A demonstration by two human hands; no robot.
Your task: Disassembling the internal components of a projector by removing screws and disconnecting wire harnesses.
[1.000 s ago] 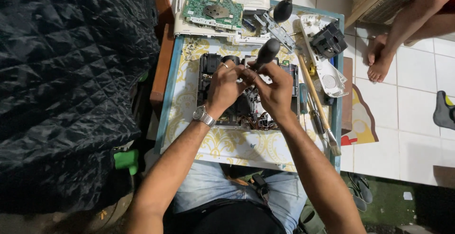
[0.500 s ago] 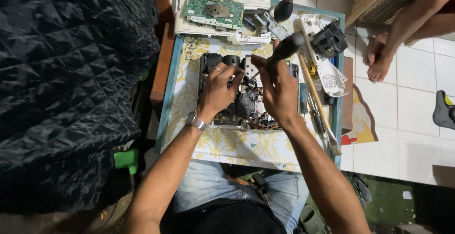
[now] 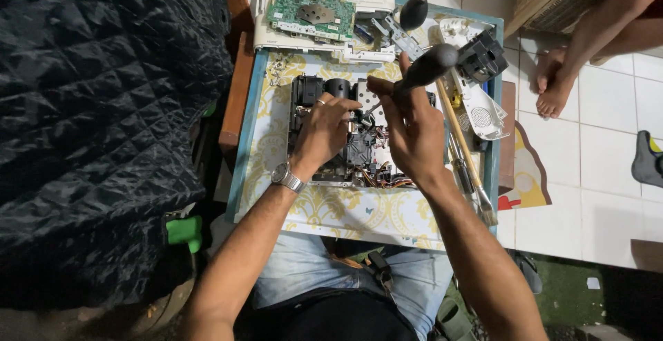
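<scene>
Lying opened mid-table, the black projector chassis [image 3: 345, 140] shows tangled wiring; your left hand [image 3: 324, 130] presses it, your right hand [image 3: 414, 130] clasps a black-handled screwdriver [image 3: 425, 68].

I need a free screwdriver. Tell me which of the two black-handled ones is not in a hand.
The black-handled screwdriver lying at the table's far edge, beside the green circuit board, is free. The other one is gripped in the right hand over the opened device.
</scene>
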